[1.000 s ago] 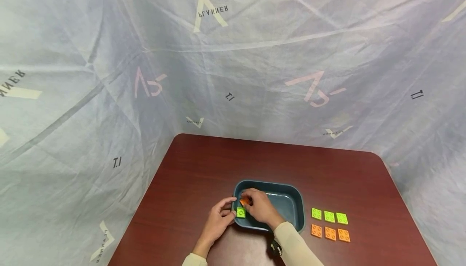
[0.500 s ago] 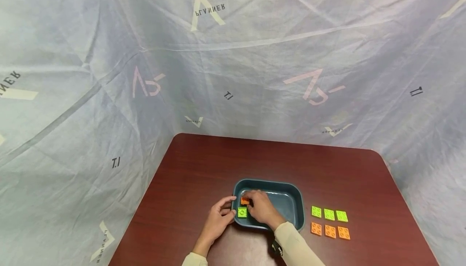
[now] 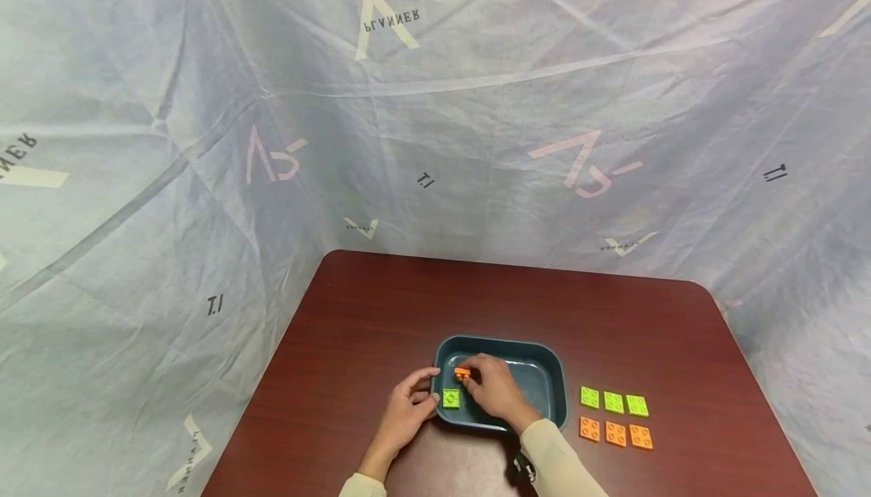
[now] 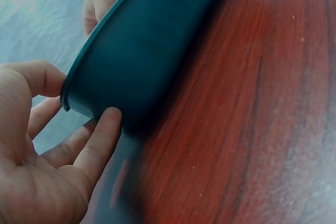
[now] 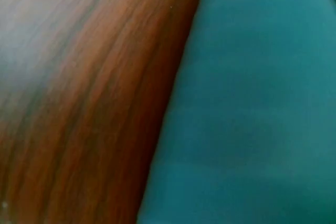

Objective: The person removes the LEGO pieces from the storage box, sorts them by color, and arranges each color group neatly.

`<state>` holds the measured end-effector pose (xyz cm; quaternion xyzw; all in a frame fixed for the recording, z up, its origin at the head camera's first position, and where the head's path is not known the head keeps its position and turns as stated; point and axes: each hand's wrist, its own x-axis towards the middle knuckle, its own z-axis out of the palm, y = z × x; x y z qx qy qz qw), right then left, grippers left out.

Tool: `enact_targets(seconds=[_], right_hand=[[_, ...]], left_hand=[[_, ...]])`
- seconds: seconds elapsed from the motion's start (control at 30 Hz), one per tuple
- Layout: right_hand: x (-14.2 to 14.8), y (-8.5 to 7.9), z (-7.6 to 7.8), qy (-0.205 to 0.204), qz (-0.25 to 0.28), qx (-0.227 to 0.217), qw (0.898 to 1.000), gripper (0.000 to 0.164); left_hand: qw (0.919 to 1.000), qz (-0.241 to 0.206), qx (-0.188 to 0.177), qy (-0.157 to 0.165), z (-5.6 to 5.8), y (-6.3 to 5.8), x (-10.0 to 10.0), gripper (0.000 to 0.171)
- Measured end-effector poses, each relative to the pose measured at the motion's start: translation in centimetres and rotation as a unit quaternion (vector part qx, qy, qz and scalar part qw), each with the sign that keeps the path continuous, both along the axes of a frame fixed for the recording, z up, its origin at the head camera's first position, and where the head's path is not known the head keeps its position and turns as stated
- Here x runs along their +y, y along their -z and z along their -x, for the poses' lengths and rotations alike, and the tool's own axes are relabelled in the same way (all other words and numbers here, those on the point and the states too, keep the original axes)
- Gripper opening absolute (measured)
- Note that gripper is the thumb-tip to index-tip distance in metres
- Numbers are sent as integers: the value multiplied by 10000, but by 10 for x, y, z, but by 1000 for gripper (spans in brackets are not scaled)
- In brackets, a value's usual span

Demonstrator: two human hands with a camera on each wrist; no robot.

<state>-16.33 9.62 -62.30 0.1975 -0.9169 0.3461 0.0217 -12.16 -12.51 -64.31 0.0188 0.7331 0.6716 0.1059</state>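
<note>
Inside the dark teal tray [image 3: 506,343], my right hand [image 3: 495,387] pinches an orange toy brick [image 3: 462,373] between thumb and fingertips. The brick is tilted, with its studs toward me. Close below it lies a light green square brick [image 3: 451,399] near the tray's left end. My left hand [image 3: 406,414] touches that end from outside. In the left wrist view, its spread fingers [image 4: 102,140] rest against the tray's outer wall [image 4: 134,51], and another digit meets the rim. The right wrist view has only tray wall and table, both blurred; the right hand is outside it.
Right of the tray, three light green bricks [image 3: 613,402] form a row on the reddish-brown table [image 3: 381,300]. Three orange bricks [image 3: 615,433] make a second row nearer me. A pale printed sheet [image 3: 476,141] hangs behind and beside the table.
The orange brick has been turned in my right hand's fingers and shifted slightly to the right, away from the tray's left wall. The left hand has stayed at the tray's end.
</note>
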Motion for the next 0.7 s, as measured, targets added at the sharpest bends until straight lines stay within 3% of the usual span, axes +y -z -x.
enact_targets(seconds=[0.27, 0.47, 0.7], right_hand=[[10, -2, -2, 138, 797, 55, 9967, 33], [16, -5, -7, 250, 1129, -130, 9932, 29], [25, -12, -12, 315, 1334, 34, 9906, 26]], left_hand=[[10000, 7, -8, 7, 0, 0, -1, 44], [10000, -17, 1, -13, -1, -1, 0, 44], [10000, 0, -59, -15, -1, -2, 0, 44]])
